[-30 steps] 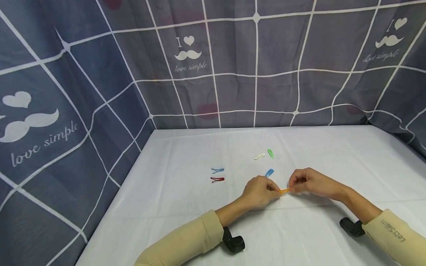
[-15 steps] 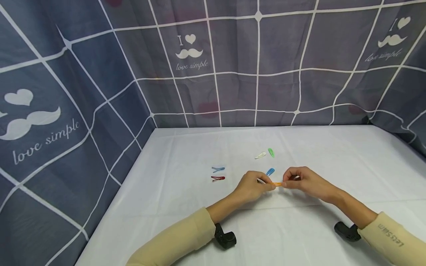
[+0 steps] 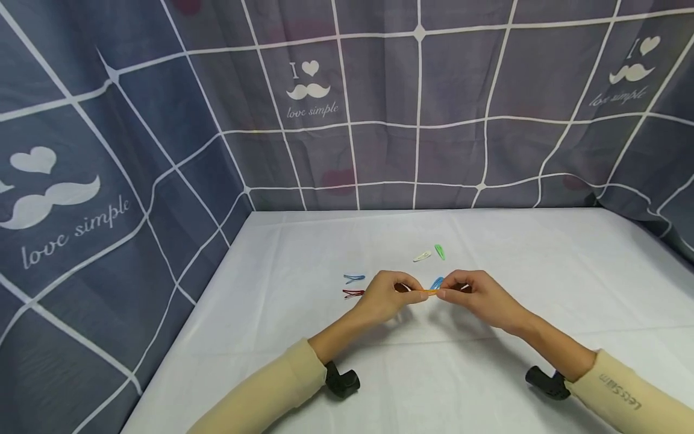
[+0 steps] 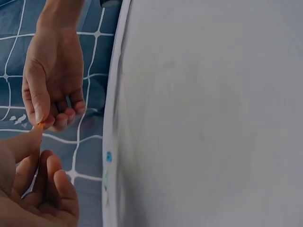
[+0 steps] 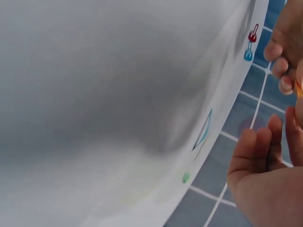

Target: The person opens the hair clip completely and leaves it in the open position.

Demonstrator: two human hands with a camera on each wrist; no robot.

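An orange hair clip (image 3: 432, 292) is stretched between my two hands, raised above the white table. My left hand (image 3: 387, 295) pinches one end with thumb and forefinger; the right hand (image 3: 482, 298) pinches the other end the same way. In the left wrist view only a bit of the orange clip (image 4: 40, 125) shows between the fingertips. A blue snap hair clip (image 3: 437, 282) lies just behind, partly covered by the right fingers. Beside the left hand, a red hair clip (image 3: 353, 293) is overlapped by the knuckles in the head view.
Left of the hands lies a second blue clip (image 3: 355, 278), just behind the red one. Farther back, a whitish snap clip (image 3: 422, 256) and a green one (image 3: 440, 251) rest close together. Checked cloth (image 3: 379, 150) walls off the back and sides of the table (image 3: 271, 355).
Both hands have shifted left and slightly away from me with the orange clip. It now overlaps the front of the blue snap clip, and my left hand reaches the red clip in view.
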